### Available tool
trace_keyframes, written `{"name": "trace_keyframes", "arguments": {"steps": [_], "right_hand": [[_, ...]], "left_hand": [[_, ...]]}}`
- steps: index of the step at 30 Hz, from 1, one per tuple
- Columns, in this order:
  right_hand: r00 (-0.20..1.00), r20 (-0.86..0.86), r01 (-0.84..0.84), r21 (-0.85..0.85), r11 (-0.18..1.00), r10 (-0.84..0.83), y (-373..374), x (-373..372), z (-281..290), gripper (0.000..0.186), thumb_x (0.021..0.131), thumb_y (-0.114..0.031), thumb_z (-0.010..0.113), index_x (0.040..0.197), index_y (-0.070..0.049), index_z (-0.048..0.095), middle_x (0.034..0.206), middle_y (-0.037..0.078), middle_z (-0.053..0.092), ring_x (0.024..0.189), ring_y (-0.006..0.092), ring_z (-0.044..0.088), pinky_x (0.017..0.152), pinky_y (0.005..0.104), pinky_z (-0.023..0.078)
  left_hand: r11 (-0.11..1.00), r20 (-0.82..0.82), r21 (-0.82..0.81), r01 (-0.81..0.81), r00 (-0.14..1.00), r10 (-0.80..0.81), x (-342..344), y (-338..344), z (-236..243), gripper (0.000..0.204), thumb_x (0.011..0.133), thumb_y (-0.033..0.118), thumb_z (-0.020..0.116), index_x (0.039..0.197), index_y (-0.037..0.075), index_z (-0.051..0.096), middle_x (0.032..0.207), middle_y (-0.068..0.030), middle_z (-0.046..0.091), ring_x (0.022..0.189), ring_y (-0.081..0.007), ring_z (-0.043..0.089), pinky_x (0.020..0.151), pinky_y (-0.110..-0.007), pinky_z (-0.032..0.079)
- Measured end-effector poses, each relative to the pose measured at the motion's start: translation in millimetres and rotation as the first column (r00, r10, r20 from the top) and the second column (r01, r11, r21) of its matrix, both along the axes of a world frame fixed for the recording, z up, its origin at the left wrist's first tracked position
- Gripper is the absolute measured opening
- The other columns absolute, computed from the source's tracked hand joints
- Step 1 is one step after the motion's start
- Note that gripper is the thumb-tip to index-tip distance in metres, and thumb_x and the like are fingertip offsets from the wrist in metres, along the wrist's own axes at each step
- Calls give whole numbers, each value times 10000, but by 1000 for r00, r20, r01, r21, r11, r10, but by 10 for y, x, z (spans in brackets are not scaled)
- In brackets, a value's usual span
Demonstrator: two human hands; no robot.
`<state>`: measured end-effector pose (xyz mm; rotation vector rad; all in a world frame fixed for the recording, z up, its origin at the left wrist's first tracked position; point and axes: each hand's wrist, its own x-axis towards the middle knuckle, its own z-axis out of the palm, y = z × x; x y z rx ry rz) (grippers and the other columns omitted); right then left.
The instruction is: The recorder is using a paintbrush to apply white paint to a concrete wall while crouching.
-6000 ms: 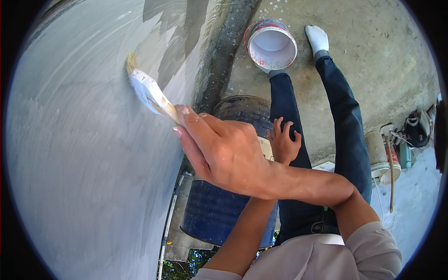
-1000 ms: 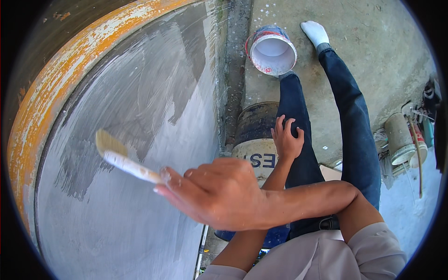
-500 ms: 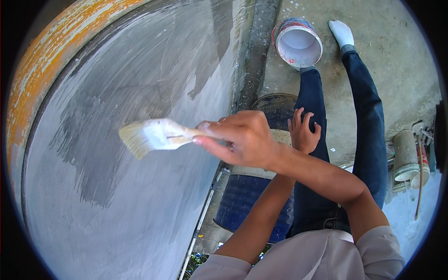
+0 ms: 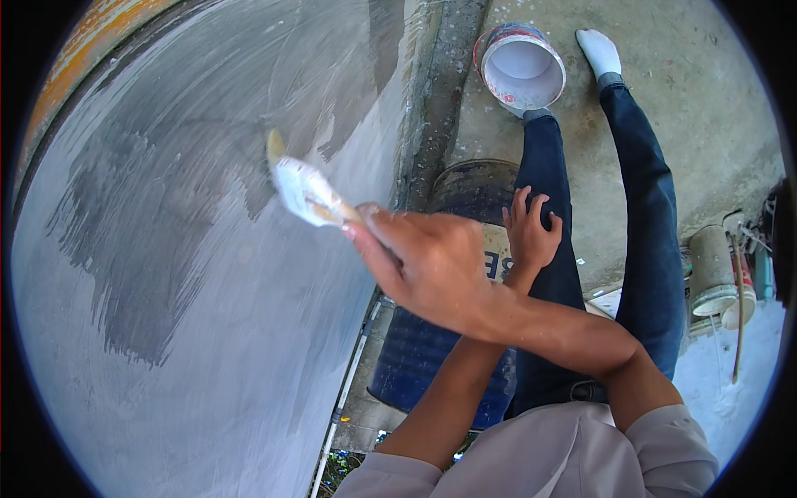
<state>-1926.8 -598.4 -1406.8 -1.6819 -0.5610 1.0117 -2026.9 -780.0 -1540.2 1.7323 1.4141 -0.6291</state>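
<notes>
My right hand (image 4: pixel 440 261) crosses over my left forearm, closed around the wooden handle of a paintbrush (image 4: pixel 305 189). White paint coats the brush's middle, and its pale yellow bristles point up and away from me. Behind it stretches a curved grey wall (image 4: pixel 224 357), streaked with whitish paint around darker bare patches. Whether the bristles touch the wall I cannot tell. On the leg of my dark jeans rests my left hand (image 4: pixel 531 236), fingers spread and holding nothing. A paint-smeared bucket (image 4: pixel 558 81) with whitish paint inside stands beyond it, by my foot.
A blue drum (image 4: pixel 415 357) stands between the wall and my legs, under my arms. To the far right lie a grey cylindrical container (image 4: pixel 711 266) and a thin stick (image 4: pixel 738 332). An orange-and-white band (image 4: pixel 91 50) edges the wall at the upper left.
The brush has swung from pointing left to pointing up and away, its bristles now farther right. My right hand has turned and dropped slightly. My left hand stays on my leg.
</notes>
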Motion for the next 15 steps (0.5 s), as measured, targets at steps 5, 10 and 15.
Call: {"name": "trace_keyframes", "arguments": {"steps": [5,10,15], "right_hand": [[986,-161,73,192,979,-42,-142,-18,798,308,823,-190,817,1051,-10,716,575,5,584,429,126,537,389,289,359],[968,-225,189,380,905,-108,-111,-146,838,366,779,-239,861,1055,-30,741,557,-49,464,427,82,421,396,249,241],[994,-46,105,333,937,-96,-47,-311,-160,222,794,-224,828,940,-70,764,587,32,607,445,175,556,422,318,410]], "left_hand": [[1000,8,-23,-19,1000,19,-11,0,15,373,835,200,641,1197,123,598,1444,-155,424,1421,-372,352,1138,-640,258],[1000,10,-15,-22,1000,22,-8,17,33,379,836,200,641,1203,119,597,1441,-157,422,1424,-375,348,1141,-640,252],[1000,12,-14,-22,1000,22,-29,-3,35,379,830,187,640,1200,117,595,1434,-157,429,1420,-387,347,1136,-637,261]]}}
